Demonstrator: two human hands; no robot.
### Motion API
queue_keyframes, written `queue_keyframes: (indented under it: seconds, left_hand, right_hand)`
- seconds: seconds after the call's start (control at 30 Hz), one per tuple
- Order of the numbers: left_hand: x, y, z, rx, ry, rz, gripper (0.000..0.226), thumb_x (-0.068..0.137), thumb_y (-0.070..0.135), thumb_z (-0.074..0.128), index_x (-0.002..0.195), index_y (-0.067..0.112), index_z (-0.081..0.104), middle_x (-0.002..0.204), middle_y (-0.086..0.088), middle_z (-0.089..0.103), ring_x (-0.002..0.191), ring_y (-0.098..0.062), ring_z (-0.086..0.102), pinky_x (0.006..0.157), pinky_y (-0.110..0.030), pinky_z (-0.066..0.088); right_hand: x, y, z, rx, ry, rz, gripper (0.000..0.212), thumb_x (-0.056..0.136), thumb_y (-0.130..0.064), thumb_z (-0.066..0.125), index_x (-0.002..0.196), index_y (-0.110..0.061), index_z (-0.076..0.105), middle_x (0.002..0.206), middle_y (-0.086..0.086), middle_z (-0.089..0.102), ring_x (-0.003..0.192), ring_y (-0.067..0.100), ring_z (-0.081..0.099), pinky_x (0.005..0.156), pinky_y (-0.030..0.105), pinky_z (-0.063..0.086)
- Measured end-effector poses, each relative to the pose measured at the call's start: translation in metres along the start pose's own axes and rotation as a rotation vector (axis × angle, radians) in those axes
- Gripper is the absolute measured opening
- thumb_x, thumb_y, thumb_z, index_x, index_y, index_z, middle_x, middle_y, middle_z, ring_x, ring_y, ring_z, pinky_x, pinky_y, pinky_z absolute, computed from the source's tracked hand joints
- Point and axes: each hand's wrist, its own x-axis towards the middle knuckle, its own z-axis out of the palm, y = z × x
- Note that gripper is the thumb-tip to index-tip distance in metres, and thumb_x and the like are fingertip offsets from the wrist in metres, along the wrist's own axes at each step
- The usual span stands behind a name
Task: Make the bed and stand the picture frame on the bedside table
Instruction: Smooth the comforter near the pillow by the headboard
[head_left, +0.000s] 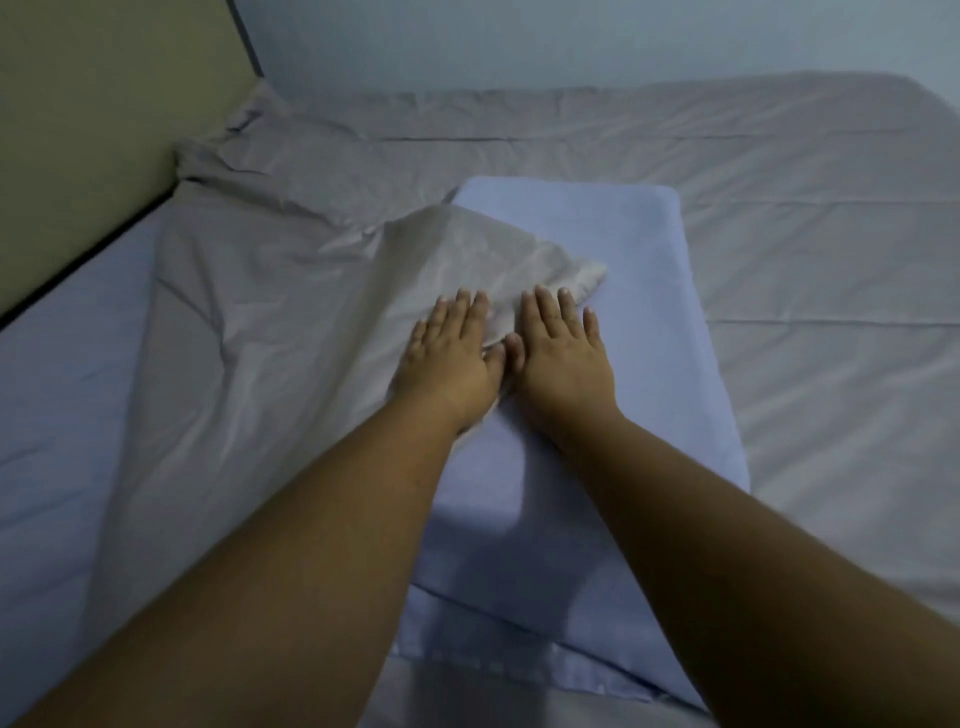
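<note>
A blue pillow (613, 249) lies in the middle of the bed. A grey blanket (249, 322) is bunched on the left, and one corner of it is folded over the pillow's left side. My left hand (447, 358) rests flat on that folded corner, fingers spread. Beside it, my right hand (563, 358) lies flat where the blanket corner meets the pillow, thumbs nearly touching. Neither hand grips anything. No picture frame or bedside table is in view.
A grey sheet (779, 208) covers the bed to the right and far side. The blue fitted sheet (57, 395) shows at the left. A beige headboard (93, 114) stands at the upper left, against a pale wall (571, 41).
</note>
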Motion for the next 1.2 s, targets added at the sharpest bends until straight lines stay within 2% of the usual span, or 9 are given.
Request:
queue_keyframes:
  seconds: [0.13, 0.27, 0.47, 0.57, 0.7, 0.8, 0.93, 1.07, 1.2]
  left_hand:
    - [0.017, -0.001, 0.022, 0.058, 0.022, 0.012, 0.067, 0.095, 0.051, 0.023, 0.151, 0.02, 0.006, 0.161, 0.001, 0.006, 0.149, -0.018, 0.002, 0.121, -0.037, 0.001]
    - [0.02, -0.002, 0.042, 0.137, 0.048, 0.035, 0.072, 0.093, 0.058, 0.021, 0.151, 0.017, 0.007, 0.161, -0.001, 0.006, 0.149, -0.018, 0.002, 0.121, -0.037, -0.001]
    - [0.035, -0.003, 0.056, 0.129, 0.088, 0.056, 0.056, 0.1, 0.038, 0.024, 0.151, 0.017, 0.014, 0.16, 0.0, 0.015, 0.148, -0.017, 0.011, 0.12, -0.033, 0.003]
    - [0.04, -0.001, 0.054, 0.067, 0.073, 0.063, 0.052, 0.1, 0.031, 0.027, 0.149, 0.016, 0.02, 0.159, -0.001, 0.02, 0.147, -0.017, 0.015, 0.12, -0.031, 0.006]
    - [0.034, 0.002, 0.034, -0.03, 0.043, 0.076, 0.047, 0.1, 0.024, 0.031, 0.146, 0.012, 0.031, 0.154, -0.008, 0.033, 0.142, -0.022, 0.029, 0.116, -0.032, 0.02]
    - [0.015, -0.011, 0.004, -0.026, -0.011, 0.075, 0.041, 0.097, 0.013, 0.038, 0.137, 0.014, 0.044, 0.139, -0.012, 0.05, 0.124, -0.031, 0.05, 0.103, -0.04, 0.039]
    - [-0.015, -0.071, -0.055, 0.121, 0.009, 0.047, 0.04, 0.095, 0.009, 0.034, 0.134, 0.015, 0.043, 0.13, -0.012, 0.056, 0.114, -0.034, 0.057, 0.093, -0.041, 0.045]
    - [-0.039, -0.157, -0.126, 0.268, 0.013, 0.005, 0.054, 0.096, 0.01, 0.033, 0.148, 0.015, 0.02, 0.145, -0.012, 0.042, 0.124, -0.033, 0.05, 0.099, -0.04, 0.042]
    - [-0.066, -0.263, -0.19, 0.403, 0.074, 0.059, 0.059, 0.096, 0.01, 0.033, 0.15, 0.017, 0.013, 0.15, -0.011, 0.035, 0.131, -0.03, 0.043, 0.105, -0.039, 0.038]
  right_hand:
    - [0.004, 0.013, 0.023, 0.063, 0.008, 0.064, 0.055, 0.101, -0.036, 0.02, 0.15, -0.013, 0.009, 0.16, 0.006, 0.008, 0.147, 0.022, 0.0, 0.119, 0.04, -0.002]
    - [0.002, 0.019, 0.044, 0.013, 0.049, 0.187, 0.056, 0.101, -0.035, 0.017, 0.149, -0.006, 0.01, 0.158, 0.012, 0.013, 0.147, 0.026, 0.004, 0.119, 0.041, -0.004]
    - [0.012, 0.023, 0.066, -0.006, 0.057, 0.181, 0.056, 0.101, -0.033, 0.018, 0.148, -0.004, 0.009, 0.158, 0.013, 0.012, 0.147, 0.025, 0.003, 0.115, 0.037, -0.011]
    - [0.012, 0.025, 0.072, -0.011, 0.114, 0.191, 0.058, 0.098, -0.034, 0.015, 0.147, -0.003, 0.016, 0.156, 0.014, 0.019, 0.146, 0.026, 0.01, 0.114, 0.035, -0.012]
    - [0.008, 0.02, 0.063, -0.006, 0.096, 0.231, 0.058, 0.098, -0.034, 0.015, 0.146, -0.002, 0.02, 0.155, 0.015, 0.022, 0.146, 0.027, 0.013, 0.116, 0.036, -0.007]
    - [0.005, 0.016, 0.043, -0.037, 0.006, 0.26, 0.057, 0.101, -0.035, 0.02, 0.147, -0.002, 0.016, 0.157, 0.016, 0.016, 0.146, 0.027, 0.009, 0.118, 0.038, -0.003]
    - [-0.002, -0.01, 0.012, -0.07, -0.056, 0.342, 0.059, 0.101, -0.035, 0.023, 0.146, 0.001, 0.016, 0.156, 0.02, 0.017, 0.145, 0.031, 0.011, 0.119, 0.041, 0.004]
    - [-0.013, -0.083, -0.003, -0.054, -0.085, 0.327, 0.058, 0.101, -0.033, 0.02, 0.148, 0.0, 0.012, 0.158, 0.017, 0.011, 0.146, 0.028, 0.007, 0.119, 0.038, 0.001]
    - [-0.015, -0.19, 0.003, -0.028, -0.056, 0.247, 0.058, 0.101, -0.034, 0.018, 0.148, -0.001, 0.011, 0.158, 0.015, 0.01, 0.147, 0.026, 0.005, 0.118, 0.036, -0.001]
